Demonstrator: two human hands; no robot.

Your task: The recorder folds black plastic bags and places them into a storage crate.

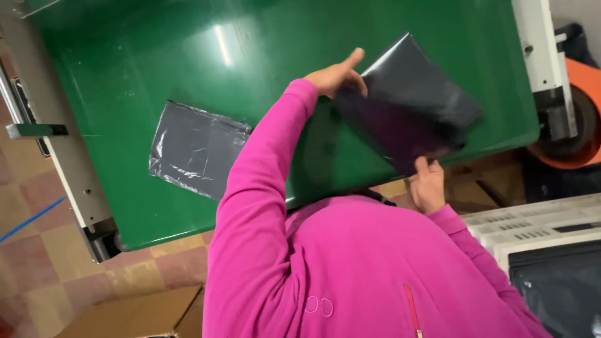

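Observation:
I wear a bright pink sleeve and hold a dark grey plastic bag (pixel 413 106) over the green conveyor belt (pixel 188 56). My left hand (pixel 337 76) grips the bag's upper left edge, thumb sticking up. My right hand (pixel 427 184) pinches the bag's lower edge near the belt's front rim. The bag is lifted and tilted, with one corner pointing away from me. A second dark grey bag (pixel 195 149) lies flat on the belt to the left, apart from both hands.
The belt's metal side frame (pixel 56 144) runs down the left. An orange wheel-like machine part (pixel 579 119) stands at the right. A white plastic crate (pixel 538 228) with dark bags (pixel 560 285) sits at lower right. A cardboard box (pixel 134 316) lies on the tiled floor.

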